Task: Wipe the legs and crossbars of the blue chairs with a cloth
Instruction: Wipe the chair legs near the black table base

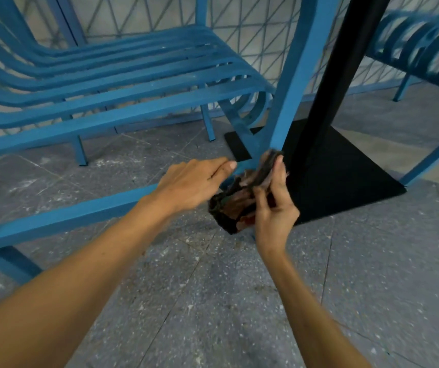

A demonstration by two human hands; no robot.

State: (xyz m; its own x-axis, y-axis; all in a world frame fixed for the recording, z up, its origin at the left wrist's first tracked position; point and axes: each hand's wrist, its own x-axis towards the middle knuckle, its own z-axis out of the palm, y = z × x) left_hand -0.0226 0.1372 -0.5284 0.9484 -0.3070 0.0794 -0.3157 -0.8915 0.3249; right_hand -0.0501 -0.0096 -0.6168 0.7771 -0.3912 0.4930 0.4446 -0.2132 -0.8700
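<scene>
A blue slatted chair (pixel 122 83) fills the left and centre of the view. Its low crossbar (pixel 80 213) runs along the floor toward the front leg (pixel 290 102). My right hand (pixel 274 208) is shut on a dark brown and black cloth (pixel 242 197), holding it against the bottom of that front leg. My left hand (pixel 194 184) rests on the crossbar just left of the cloth, fingers stretched out along the bar and touching the cloth's edge. The leg's foot is hidden behind the cloth.
A black table post (pixel 337 75) rises from a flat black base plate (pixel 345 181) right behind the leg. A second blue chair (pixel 422 46) stands at the upper right. The floor is grey speckled tile with white dust, and a blue lattice fence runs along the back.
</scene>
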